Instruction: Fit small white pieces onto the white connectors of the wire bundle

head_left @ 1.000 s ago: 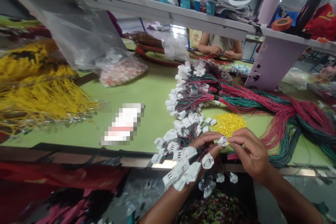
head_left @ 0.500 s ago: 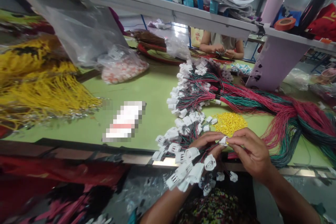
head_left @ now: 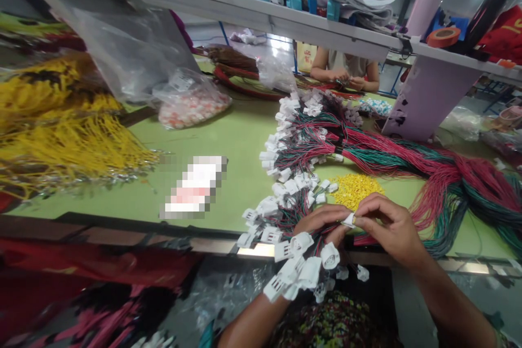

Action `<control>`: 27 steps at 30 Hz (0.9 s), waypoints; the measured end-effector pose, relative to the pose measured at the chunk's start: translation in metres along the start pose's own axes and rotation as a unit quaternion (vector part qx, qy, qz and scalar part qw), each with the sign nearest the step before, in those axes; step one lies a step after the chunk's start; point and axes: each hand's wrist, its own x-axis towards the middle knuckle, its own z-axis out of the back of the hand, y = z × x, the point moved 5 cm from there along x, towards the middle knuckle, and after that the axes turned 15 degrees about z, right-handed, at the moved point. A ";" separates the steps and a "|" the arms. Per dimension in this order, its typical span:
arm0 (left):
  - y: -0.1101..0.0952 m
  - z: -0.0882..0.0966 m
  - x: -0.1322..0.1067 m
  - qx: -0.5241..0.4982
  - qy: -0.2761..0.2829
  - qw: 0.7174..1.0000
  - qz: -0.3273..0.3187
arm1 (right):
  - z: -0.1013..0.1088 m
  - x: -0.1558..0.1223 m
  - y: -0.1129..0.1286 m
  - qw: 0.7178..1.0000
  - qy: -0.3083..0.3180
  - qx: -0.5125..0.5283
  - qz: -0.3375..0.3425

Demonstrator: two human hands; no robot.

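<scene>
The left hand (head_left: 320, 218) is nearly closed, its fingers above and its thumb below, and it has hold of a white connector (head_left: 348, 221) just over the near edge of the desk (head_left: 244, 144). The right hand (head_left: 393, 228) comes in from the right, its thumb and forefinger pinched at the right end of the same connector; whether a small piece sits between those fingertips is too small to tell. A cluster of white housings (head_left: 304, 269) on thin wires hangs on the near side of the left hand, over the forearm.

Just beyond the hands lies a pile of small yellow pieces (head_left: 359, 189). Farther off, a bundle of red and green wires (head_left: 408, 155) runs from the middle to the right, with many white housings at its left end. On the left of the desk lie a heap of yellow wires (head_left: 77, 136) and a clear bag (head_left: 191, 109) of orange and white pieces. A shelf (head_left: 359, 38) crosses above, carrying a roll of orange tape (head_left: 443, 37) on the right. On the far side, a co-worker's hands (head_left: 357, 84) are close together.
</scene>
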 end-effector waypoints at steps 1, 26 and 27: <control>0.000 0.000 0.001 0.001 0.001 1.000 -0.001 | -0.001 0.000 -0.005 0.999 -0.003 0.025 -0.030; 0.031 -0.001 0.009 -0.203 0.031 0.918 0.340 | -0.022 -0.094 0.002 0.863 0.481 -0.141 0.068; 0.028 -0.003 0.010 -0.185 0.038 0.925 0.329 | -0.023 -0.091 0.002 0.873 0.463 -0.139 0.071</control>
